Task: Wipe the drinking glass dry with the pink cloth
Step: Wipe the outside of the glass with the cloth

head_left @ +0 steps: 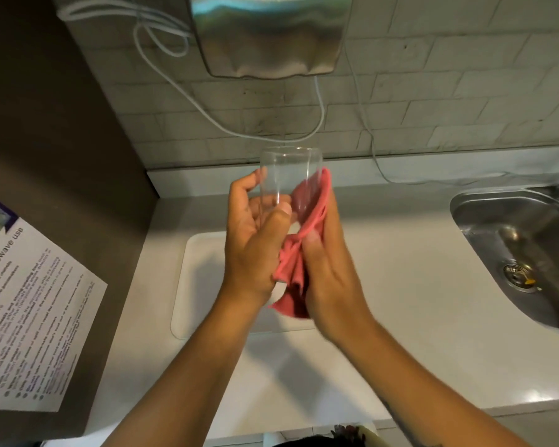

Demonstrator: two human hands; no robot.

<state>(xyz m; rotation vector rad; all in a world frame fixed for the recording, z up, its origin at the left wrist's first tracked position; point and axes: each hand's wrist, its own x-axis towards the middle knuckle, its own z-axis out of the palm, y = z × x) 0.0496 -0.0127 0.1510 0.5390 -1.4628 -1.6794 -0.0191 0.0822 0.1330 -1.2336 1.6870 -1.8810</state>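
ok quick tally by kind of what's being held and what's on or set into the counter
glass: 1, in the left hand
pink cloth: 1, in the right hand
white mat: 1, on the counter
sink: 1, set into the counter
total: 4

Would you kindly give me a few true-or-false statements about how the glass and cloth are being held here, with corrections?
1. The left hand holds the drinking glass. True.
2. The pink cloth lies flat on the counter. False: the right hand presses it against the glass.
3. The glass stands in the sink. False: it is held up above the white tray.
4. The sink is to the person's right. True.
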